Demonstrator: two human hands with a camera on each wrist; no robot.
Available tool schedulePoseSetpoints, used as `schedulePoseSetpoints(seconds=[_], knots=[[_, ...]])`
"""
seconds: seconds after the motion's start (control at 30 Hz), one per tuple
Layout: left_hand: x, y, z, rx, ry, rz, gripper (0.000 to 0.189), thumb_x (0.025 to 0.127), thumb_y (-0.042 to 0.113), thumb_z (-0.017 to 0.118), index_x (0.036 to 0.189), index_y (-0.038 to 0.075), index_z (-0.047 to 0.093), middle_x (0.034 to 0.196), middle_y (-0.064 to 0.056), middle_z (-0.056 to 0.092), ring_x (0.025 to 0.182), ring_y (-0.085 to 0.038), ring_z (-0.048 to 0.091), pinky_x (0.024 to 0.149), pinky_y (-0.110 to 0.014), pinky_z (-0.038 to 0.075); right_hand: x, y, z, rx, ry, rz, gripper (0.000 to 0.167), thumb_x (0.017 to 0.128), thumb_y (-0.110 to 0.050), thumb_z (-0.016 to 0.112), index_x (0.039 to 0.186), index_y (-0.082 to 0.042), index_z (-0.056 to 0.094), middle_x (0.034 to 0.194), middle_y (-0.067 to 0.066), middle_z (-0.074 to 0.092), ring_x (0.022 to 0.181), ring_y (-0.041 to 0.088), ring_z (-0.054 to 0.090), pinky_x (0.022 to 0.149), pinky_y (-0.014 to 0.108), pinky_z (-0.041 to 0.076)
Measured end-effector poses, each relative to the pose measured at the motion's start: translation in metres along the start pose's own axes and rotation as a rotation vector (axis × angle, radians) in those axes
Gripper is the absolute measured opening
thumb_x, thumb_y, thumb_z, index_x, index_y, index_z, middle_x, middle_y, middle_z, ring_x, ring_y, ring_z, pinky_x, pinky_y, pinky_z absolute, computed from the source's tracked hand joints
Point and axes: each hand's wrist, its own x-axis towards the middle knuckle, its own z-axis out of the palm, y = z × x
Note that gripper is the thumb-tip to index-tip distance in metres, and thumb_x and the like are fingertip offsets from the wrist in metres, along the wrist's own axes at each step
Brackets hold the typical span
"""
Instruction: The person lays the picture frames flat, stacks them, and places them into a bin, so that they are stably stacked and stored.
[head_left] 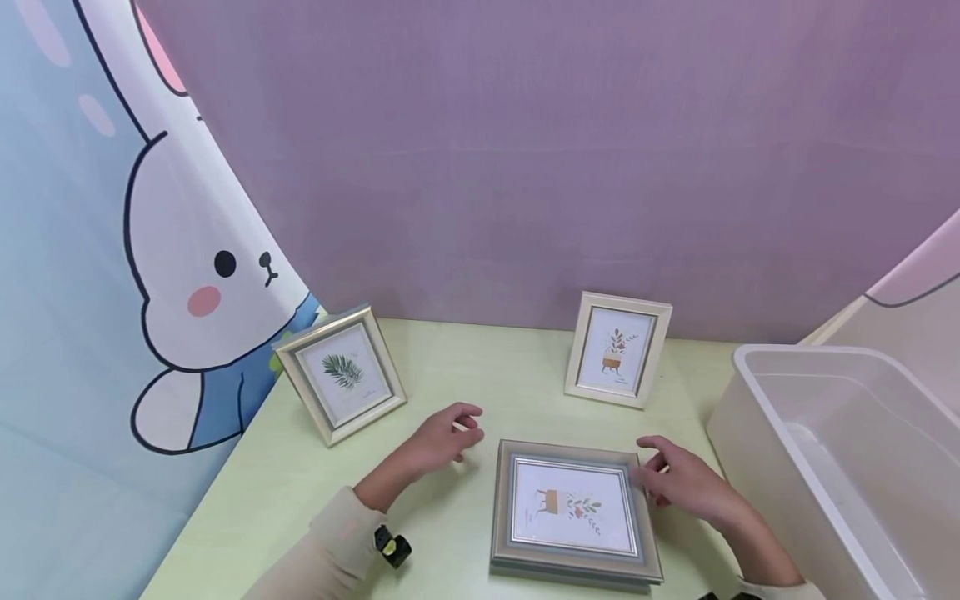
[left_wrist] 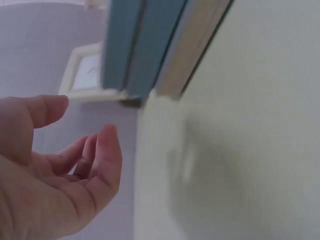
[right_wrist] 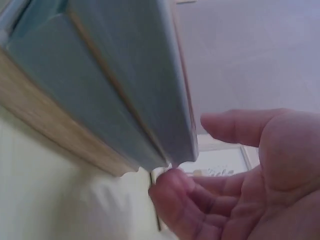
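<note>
A stack of picture frames (head_left: 573, 567) lies flat near the front of the table; the top one shows a potted plant print turned sideways. In the wrist views the grey-blue sides of the stacked frames (left_wrist: 125, 45) show close up. My right hand (head_left: 690, 479) is at the stack's right edge with fingers loosely bent. In the right wrist view its thumb is apart from the frames, and a fingertip (right_wrist: 172, 182) is right at the stack's corner. To the left of the stack, my left hand (head_left: 442, 437) hovers over the table with nothing between thumb and fingers.
A frame with a green leaf print (head_left: 341, 379) stands tilted at the back left. Another frame with a potted plant print (head_left: 618, 350) stands at the back right. A white plastic bin (head_left: 787, 442) is on the right. A purple cloth (head_left: 525, 167) hangs behind the table (head_left: 480, 358).
</note>
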Motion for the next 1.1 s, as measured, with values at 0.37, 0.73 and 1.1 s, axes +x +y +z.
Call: schedulePoseSetpoints(seconds=[0.37, 0.73, 1.1], knots=[[-0.017, 0.027, -0.055, -0.042, 0.295, 0.06, 0.035, 0.101, 0.012, 0.06, 0.136, 0.007, 0.058, 0.131, -0.016, 0.06, 0.106, -0.023, 0.062, 0.08, -0.03, 0.06, 0.018, -0.033, -0.003, -0.221, 0.163, -0.099, 0.057, 0.098, -0.028, 0.067, 0.144, 0.001, 0.048, 0.11, 0.009, 0.068, 0.103, 0.027, 0.069, 0.071, 0.031, 0.053], [-0.047, 0.034, -0.103, -0.117, 0.483, 0.063, 0.036, 0.103, 0.01, 0.056, 0.138, 0.002, 0.054, 0.137, -0.019, 0.054, 0.106, -0.015, 0.059, 0.082, -0.019, 0.057, 0.032, -0.071, -0.002, -0.222, 0.171, -0.244, 0.049, 0.098, -0.021, 0.065, 0.141, -0.001, 0.053, 0.11, 0.01, 0.067, 0.103, 0.026, 0.068, 0.08, 0.036, 0.058], [-0.082, 0.027, -0.142, -0.176, 0.755, 0.021, 0.038, 0.105, 0.018, 0.055, 0.141, 0.005, 0.052, 0.125, 0.005, 0.056, 0.105, -0.008, 0.057, 0.082, -0.013, 0.056, 0.053, -0.11, -0.002, -0.218, 0.17, -0.391, 0.049, 0.097, -0.014, 0.065, 0.142, 0.0, 0.052, 0.114, 0.017, 0.068, 0.105, 0.029, 0.069, 0.089, 0.047, 0.059]])
